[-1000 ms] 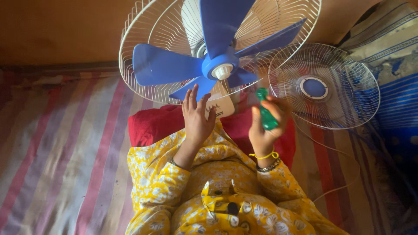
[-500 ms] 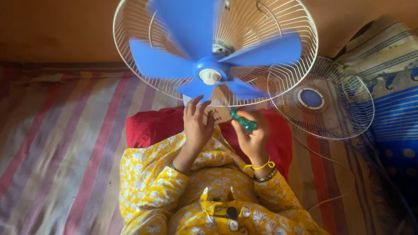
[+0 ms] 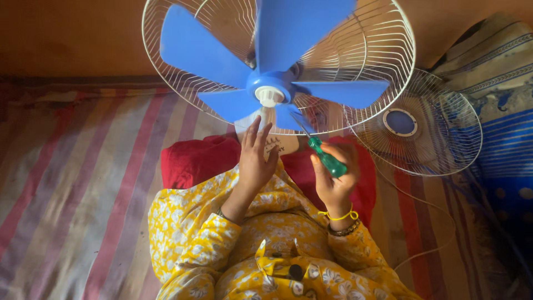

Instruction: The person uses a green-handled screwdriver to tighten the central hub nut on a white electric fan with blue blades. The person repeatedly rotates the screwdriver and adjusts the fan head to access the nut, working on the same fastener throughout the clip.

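A fan with blue blades point(image 3: 211, 55) and a white hub cap point(image 3: 270, 95) stands in its white rear wire guard point(image 3: 388, 50), right in front of me. My left hand point(image 3: 255, 158) reaches up with fingers spread, touching the cream fan body just below the hub. My right hand point(image 3: 333, 178) grips a green-handled screwdriver point(image 3: 326, 158), whose shaft points up-left toward the hub behind a blade.
The loose front wire grille point(image 3: 438, 150) with a blue centre disc lies at the right. A striped mat point(image 3: 83, 183) covers the floor, red fabric point(image 3: 191, 164) lies over my lap, and a thin white cord point(image 3: 438, 222) trails at the right.
The blades have turned. My right hand dropped and brought the screwdriver tip in toward the hub. The left hand stayed under the hub. The view has come closer to the fan.
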